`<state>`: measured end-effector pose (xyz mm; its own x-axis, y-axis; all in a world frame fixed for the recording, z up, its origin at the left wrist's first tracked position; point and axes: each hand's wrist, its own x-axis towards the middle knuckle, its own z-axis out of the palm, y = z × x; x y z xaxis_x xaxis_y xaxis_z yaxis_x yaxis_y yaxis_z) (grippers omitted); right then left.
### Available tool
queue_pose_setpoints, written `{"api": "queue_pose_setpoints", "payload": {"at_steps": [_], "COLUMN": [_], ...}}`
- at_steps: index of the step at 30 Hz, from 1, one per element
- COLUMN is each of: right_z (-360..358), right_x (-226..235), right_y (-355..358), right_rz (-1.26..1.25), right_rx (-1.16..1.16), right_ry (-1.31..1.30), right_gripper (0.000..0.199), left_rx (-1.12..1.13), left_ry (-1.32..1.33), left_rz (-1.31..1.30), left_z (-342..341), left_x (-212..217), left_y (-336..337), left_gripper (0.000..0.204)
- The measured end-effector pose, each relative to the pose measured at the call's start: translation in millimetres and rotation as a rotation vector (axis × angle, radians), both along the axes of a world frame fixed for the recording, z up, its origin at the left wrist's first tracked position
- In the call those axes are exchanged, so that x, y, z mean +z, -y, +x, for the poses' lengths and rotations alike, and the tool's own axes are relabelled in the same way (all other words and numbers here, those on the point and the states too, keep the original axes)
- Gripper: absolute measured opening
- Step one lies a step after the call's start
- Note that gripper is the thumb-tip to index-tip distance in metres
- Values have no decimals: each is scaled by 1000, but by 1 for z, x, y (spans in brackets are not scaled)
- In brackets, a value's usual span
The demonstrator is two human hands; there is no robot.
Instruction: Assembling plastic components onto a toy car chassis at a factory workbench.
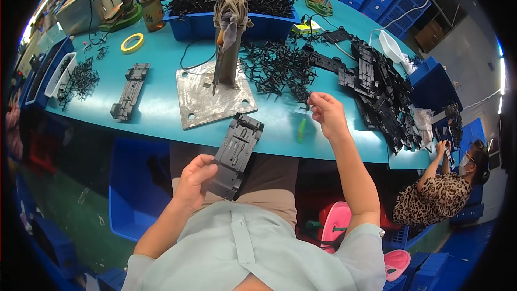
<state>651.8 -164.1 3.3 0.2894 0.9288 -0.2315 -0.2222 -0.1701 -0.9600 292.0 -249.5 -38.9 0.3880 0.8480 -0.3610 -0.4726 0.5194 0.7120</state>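
Observation:
My left hand is closed on the edge of a black plastic toy-car chassis, held tilted over my lap at the table's front edge. Thumb and fingers of my right hand pinch a small black branched plastic part above the table. Just beyond it spreads a loose pile of similar small black parts. A thin green object, blurred, shows below my right fingertips; I cannot tell whether I hold it. Another black chassis lies by itself on the left of the table.
A metal stand on a square plate, with a soldering-iron-like tool on it, rises in the middle. Behind it is a blue bin heaped with small parts. Stacked chassis cover the right side. A co-worker sits at far right.

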Motion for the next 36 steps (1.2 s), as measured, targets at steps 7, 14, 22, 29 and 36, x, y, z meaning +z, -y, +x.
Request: {"api": "queue_pose_setpoints", "payload": {"at_steps": [7,14,22,29,36], "right_z": [18,38,63,63,70], "right_x": [0,1,-7,-5,-7], "right_y": [-5,-13,-8,7,25], "right_rz": [-43,45,69,-115,-118], "right_rx": [-19,-14,54,-102,-62], "right_ry": [86,-101,-622,-77,123], "right_gripper": [15,16,21,24,22], "left_rx": [1,8,23,2,-6], "left_ry": [5,4,-14,-47,-34], "left_rz": [-29,-35,-44,-41,-34], "left_z": [3,5,8,10,12], "left_x": [2,-2,-5,1,-4], "left_y": [1,2,3,1,0], "left_gripper": [18,18,14,13,12]}}
